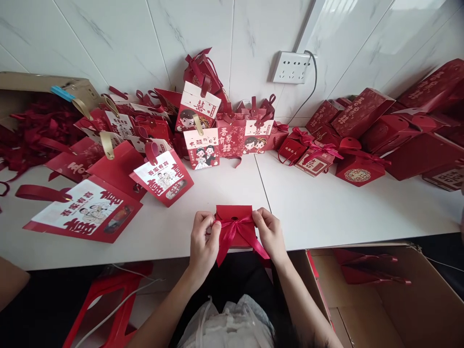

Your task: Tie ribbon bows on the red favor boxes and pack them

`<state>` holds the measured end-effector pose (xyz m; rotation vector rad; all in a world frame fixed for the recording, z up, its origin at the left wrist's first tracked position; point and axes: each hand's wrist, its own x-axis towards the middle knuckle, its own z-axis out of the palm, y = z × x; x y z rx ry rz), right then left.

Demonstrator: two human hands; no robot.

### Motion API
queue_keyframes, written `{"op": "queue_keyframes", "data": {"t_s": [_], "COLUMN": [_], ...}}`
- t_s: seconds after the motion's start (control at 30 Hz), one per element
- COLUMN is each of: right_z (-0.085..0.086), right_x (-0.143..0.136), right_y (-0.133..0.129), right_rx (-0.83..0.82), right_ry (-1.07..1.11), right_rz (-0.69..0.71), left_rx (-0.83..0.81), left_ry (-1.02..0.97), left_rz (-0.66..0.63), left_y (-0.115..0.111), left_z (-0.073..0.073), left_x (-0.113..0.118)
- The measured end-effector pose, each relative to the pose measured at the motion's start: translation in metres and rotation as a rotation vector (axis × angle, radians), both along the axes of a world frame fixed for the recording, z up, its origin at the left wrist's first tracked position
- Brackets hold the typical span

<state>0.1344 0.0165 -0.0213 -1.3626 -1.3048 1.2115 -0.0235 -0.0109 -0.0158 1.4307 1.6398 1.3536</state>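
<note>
Between my two hands, at the table's front edge, is a small red gift box with a folded flap. A crimson ribbon is tied in a bow across its front, and its tails hang down over the box. My left hand pinches the box's left side, thumb on the front by the ribbon. On the opposite side my right hand grips the upper right edge, thumb also in front. The back of the box and the fingers behind it are hidden.
Red-and-white gift bags crowd the table's left and back. More red boxes are heaped at the right. A power socket is on the tiled wall. Below the table stand an open carton and a red stool.
</note>
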Motion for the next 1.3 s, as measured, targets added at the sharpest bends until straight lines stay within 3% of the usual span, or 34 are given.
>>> {"op": "queue_keyframes", "data": {"t_s": [0.3,0.4,0.53,0.67,0.77,0.87,1.13,1.3], "right_z": [-0.011,-0.006,-0.001,-0.001,-0.002,-0.004,-0.009,-0.008], "right_x": [-0.005,0.001,0.02,0.032,0.03,0.025,0.024,0.029], "right_y": [-0.003,-0.003,-0.008,-0.017,-0.022,-0.023,-0.017,-0.015], "right_rx": [-0.154,-0.122,0.101,0.282,0.276,0.232,0.235,0.215], "right_ry": [0.269,0.192,0.065,-0.111,-0.258,-0.274,-0.206,-0.228], "right_rz": [-0.055,-0.019,0.069,0.295,0.396,0.406,0.376,0.383], "left_rx": [-0.003,-0.076,-0.142,-0.259,-0.305,-0.246,-0.305,-0.401], "left_ry": [-0.018,-0.039,-0.035,-0.006,-0.031,-0.028,-0.298,-0.086], "left_rz": [0.02,-0.032,-0.137,-0.171,-0.171,-0.201,-0.215,-0.28], "left_y": [0.002,0.004,0.006,0.012,0.015,0.015,0.005,-0.007], "left_z": [-0.002,0.002,0.009,0.017,0.021,0.021,-0.001,0.007], "left_x": [0.004,-0.002,-0.016,-0.023,-0.021,-0.017,-0.022,-0.031]}}
